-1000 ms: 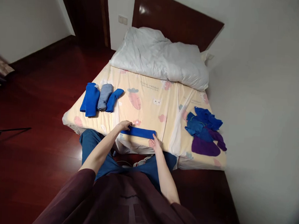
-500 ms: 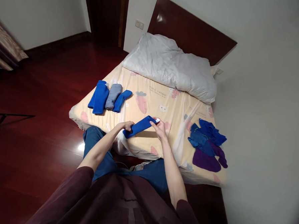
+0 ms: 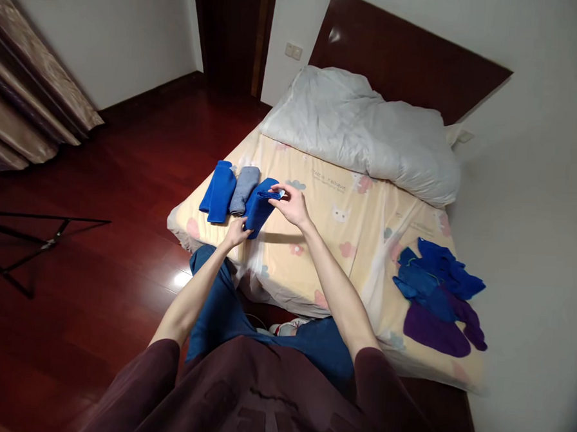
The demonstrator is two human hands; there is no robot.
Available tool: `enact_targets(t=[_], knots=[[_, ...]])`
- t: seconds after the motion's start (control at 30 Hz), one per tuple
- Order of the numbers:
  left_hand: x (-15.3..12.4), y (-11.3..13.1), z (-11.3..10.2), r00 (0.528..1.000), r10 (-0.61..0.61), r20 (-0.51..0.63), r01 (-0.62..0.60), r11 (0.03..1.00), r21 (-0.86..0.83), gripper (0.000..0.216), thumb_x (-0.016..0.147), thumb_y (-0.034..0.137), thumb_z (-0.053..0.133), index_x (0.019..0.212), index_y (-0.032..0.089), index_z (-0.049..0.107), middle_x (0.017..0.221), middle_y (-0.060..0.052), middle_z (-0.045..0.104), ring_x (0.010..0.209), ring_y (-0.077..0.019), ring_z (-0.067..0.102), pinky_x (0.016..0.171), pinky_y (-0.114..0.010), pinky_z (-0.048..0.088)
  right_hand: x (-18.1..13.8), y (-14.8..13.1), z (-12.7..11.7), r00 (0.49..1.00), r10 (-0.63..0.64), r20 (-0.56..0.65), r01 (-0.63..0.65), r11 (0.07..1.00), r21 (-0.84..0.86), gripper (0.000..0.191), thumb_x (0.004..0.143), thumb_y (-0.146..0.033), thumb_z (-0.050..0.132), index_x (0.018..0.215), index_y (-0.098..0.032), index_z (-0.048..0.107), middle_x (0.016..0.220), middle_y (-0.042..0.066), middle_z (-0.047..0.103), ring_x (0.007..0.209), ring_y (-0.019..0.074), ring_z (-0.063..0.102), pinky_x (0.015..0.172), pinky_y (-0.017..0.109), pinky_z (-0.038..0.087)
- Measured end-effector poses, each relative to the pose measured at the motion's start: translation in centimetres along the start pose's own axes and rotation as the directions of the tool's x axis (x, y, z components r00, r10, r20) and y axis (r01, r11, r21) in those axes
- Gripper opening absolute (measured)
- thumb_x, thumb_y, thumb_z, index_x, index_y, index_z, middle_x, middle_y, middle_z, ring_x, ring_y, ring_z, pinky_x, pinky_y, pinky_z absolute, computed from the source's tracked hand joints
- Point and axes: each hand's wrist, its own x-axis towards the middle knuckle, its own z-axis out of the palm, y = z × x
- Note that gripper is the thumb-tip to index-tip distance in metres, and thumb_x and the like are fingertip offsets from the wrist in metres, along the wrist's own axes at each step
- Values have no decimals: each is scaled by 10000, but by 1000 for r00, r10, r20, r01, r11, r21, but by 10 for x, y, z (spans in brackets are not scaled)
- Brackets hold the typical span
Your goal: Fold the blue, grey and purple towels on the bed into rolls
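Both hands hold a folded blue cloth (image 3: 262, 208) just above the left part of the bed (image 3: 326, 244). My left hand (image 3: 237, 231) grips its near end, fingers closed. My right hand (image 3: 291, 205) pinches its far end. The cloth is right beside a row of folded pieces: a blue one (image 3: 219, 191) and a grey one (image 3: 244, 190) lie side by side on the yellow printed sheet, and the held cloth covers whatever lies to their right.
A pile of loose blue and purple cloths (image 3: 438, 293) lies at the bed's right side. A white duvet (image 3: 365, 133) is bunched at the headboard. Dark wooden floor, a curtain (image 3: 27, 112) and a black metal stand (image 3: 26, 241) are to the left.
The blue cloth went from lying flat at the bed's near edge to being lifted, then carried left to the row of folded pieces. The view has swung left too.
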Motion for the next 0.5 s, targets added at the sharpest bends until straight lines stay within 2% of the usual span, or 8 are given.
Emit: enact_targets(t=[0.23, 0.5], knots=[[15, -14, -18, 993, -46, -107, 51, 998, 44, 277, 771, 248, 648, 994, 118, 747, 974, -113, 753, 854, -247, 651, 853, -337, 513, 23, -5, 24, 999, -17, 32, 18, 999, -47, 368, 770, -352, 747, 1104, -202, 716, 1094, 65, 767, 1065, 238, 707, 938, 381, 582], [11, -27, -17, 990, -127, -55, 129, 991, 26, 380, 778, 233, 635, 1119, 102, 740, 1020, -116, 763, 885, -244, 666, 879, -331, 525, 26, 15, 41, 999, 11, 36, -10, 999, -32, 342, 781, -359, 739, 1086, -206, 722, 1087, 51, 762, 1050, 222, 704, 929, 362, 582]])
